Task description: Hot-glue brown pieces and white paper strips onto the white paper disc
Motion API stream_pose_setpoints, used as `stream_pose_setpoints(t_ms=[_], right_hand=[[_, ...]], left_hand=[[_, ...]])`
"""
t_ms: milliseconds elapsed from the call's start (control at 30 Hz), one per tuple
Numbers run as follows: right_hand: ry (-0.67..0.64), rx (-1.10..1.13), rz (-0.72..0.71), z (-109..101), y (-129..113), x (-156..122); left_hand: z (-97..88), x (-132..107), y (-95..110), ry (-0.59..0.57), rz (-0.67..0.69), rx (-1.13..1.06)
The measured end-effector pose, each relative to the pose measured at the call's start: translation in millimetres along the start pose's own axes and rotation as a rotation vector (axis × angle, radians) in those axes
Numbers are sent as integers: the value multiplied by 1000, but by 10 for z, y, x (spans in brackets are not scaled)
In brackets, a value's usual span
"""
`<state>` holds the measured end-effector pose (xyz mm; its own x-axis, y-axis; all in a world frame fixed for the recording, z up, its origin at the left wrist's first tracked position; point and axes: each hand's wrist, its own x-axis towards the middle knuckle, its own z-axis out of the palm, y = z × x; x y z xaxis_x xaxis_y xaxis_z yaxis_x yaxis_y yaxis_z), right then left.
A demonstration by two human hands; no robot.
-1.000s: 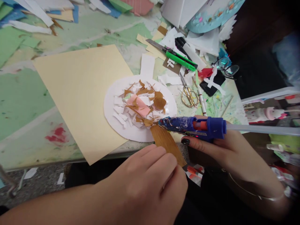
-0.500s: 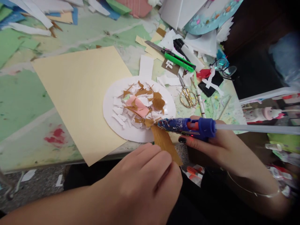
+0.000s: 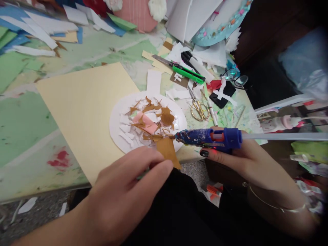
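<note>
My left hand [image 3: 125, 191] pinches a brown paper piece [image 3: 167, 150] at the table's near edge. My right hand [image 3: 238, 160] is wrapped round a blue glue gun [image 3: 210, 137], whose nozzle touches the top of that brown piece. A clear glue stick [image 3: 282, 136] juts out of the gun's back to the right. Just beyond lies a white paper plate [image 3: 118, 119] covered with torn white, brown and pink paper scraps [image 3: 151, 119]. The plate rests partly on a large cream sheet [image 3: 84, 106].
Gold scissors [image 3: 197, 108], a green utility knife [image 3: 181, 71], a pen [image 3: 212, 114], glasses [image 3: 234, 78] and a black phone [image 3: 222, 94] lie at the right of the paint-stained green table [image 3: 23, 126]. Paper strips and craft pieces crowd the back. A shelf of items stands at the right.
My left hand has moved left and up towards the plate with the brown piece, which now shows shorter. The glue gun stays with its nozzle on the piece. The view tilted down slightly.
</note>
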<state>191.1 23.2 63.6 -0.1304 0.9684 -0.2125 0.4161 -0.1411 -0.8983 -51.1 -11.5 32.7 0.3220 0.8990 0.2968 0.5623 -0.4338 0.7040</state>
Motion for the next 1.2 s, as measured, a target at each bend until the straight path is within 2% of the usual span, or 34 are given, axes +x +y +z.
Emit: stream_pose_setpoints(t_ms=[67,100,267,400,500,600,733,867,967,1200], right_hand=[[-120,-36,20,-27,20,10],[-134,-29,21,-46,30,18],[-54,118,-67,-95,64,80],[59,198,-72,9,120,123],[137,231,-39,179,214,146],[143,285,-31,358,328,151],[156,255,-118,486,438,124],[45,264,-225,543,485,118],[-50,309,-220,620,536,155],[5,349,-130,777,659,252]], left_hand=[[-52,71,-32,37,30,67],[-80,113,-55,60,58,101],[-181,366,-237,197,117,170],[-198,502,-375,226,133,141],[-193,524,-424,224,108,124],[-194,525,-452,222,80,94],[-204,547,-508,232,33,57],[-204,594,-602,214,-51,-3],[-204,641,-673,189,-101,-56],[-260,840,-831,69,-211,-35]])
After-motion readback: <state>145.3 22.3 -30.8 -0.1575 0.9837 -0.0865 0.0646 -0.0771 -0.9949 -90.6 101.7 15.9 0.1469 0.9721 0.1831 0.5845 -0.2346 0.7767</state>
